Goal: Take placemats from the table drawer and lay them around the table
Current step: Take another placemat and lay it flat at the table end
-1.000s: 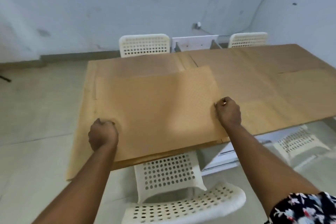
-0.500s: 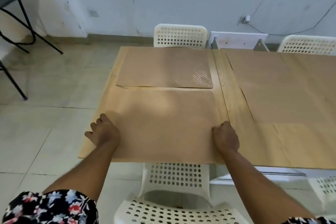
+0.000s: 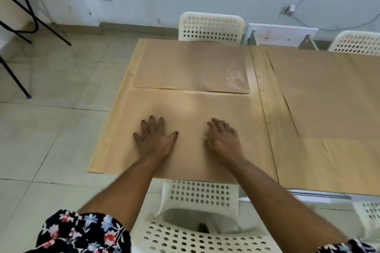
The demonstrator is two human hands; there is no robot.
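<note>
A tan textured placemat (image 3: 185, 109) lies flat on the near left end of the wooden table (image 3: 265, 121). My left hand (image 3: 154, 139) rests palm down on it with fingers spread. My right hand (image 3: 224, 139) lies on the same mat, fingers loosely apart, holding nothing. A second placemat (image 3: 191, 68) lies just beyond, at the far left place. Another placemat (image 3: 333, 96) covers the right part of the table.
White perforated chairs stand at the near side (image 3: 199, 211), the far side (image 3: 211, 26) and the far right (image 3: 357, 42). A white open drawer (image 3: 281, 34) juts out at the far edge. Black metal legs (image 3: 18, 33) stand on the tiled floor at left.
My hands let go of the near placemat's corners and moved inward. They now lie open and flat on the mat, which sits squared to the table's near edge.
</note>
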